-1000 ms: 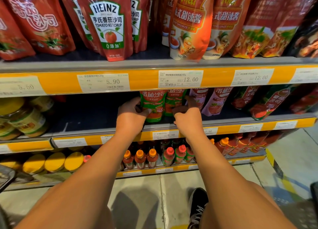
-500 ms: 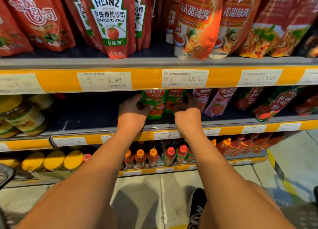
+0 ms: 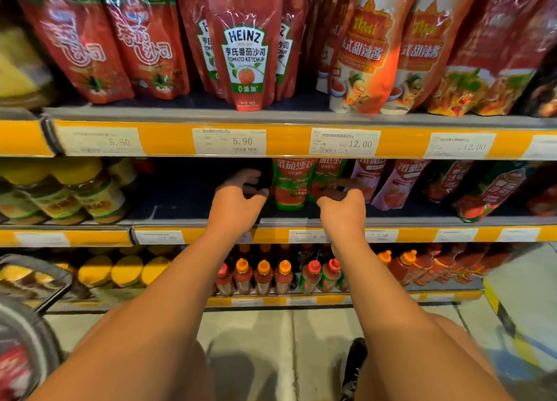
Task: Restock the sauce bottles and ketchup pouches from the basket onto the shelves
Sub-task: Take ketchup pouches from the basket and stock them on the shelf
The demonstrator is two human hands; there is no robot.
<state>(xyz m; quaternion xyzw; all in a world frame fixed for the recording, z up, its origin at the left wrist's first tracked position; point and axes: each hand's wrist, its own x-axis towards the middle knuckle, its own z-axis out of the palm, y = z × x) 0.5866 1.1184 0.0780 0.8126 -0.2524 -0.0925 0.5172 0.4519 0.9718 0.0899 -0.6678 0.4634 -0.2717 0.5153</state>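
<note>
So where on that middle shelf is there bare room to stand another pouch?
The bare patch is on the middle shelf, between the yellow-lidded jars and the green ketchup pouches; the left hand hovers at its right edge. Right of the right hand, pouches stand packed. The top shelf is crowded.

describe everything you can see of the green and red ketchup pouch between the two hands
The green and red soft plastic ketchup pouch stands upright on the dark middle shelf, its top hidden behind the orange price rail. White Chinese lettering sits on a red upper band, with a tomato picture below on green. A matching pouch stands at its right. The left hand is just left of it; contact is unclear.
</note>
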